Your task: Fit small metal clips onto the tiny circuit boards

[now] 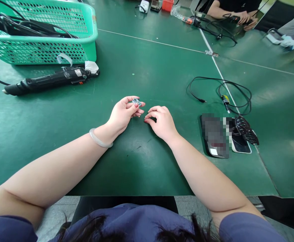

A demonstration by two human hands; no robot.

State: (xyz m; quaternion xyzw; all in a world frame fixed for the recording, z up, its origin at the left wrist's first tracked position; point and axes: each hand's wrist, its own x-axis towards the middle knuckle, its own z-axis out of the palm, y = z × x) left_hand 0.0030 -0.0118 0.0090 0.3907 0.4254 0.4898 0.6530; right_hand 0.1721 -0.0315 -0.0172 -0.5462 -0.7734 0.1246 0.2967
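Observation:
Between the thumb and fingers of my left hand (123,112) is a small silvery piece (136,101), too small for its exact kind to be told. My left hand is raised a little above the green table, with a pale bangle (99,139) around the wrist. Just to its right, my right hand (162,122) has thumb and fingertips brought together in a pinch, apart from the silvery piece. Whether anything tiny sits between those fingertips cannot be made out.
A black electric screwdriver (51,79) lies at left before a green basket (93,43) of cables. To the right are a dark phone (213,134), a white-edged phone (242,146) beneath a hair claw (246,129), and a black cable (250,97). Another person's hands (246,18) work at far right.

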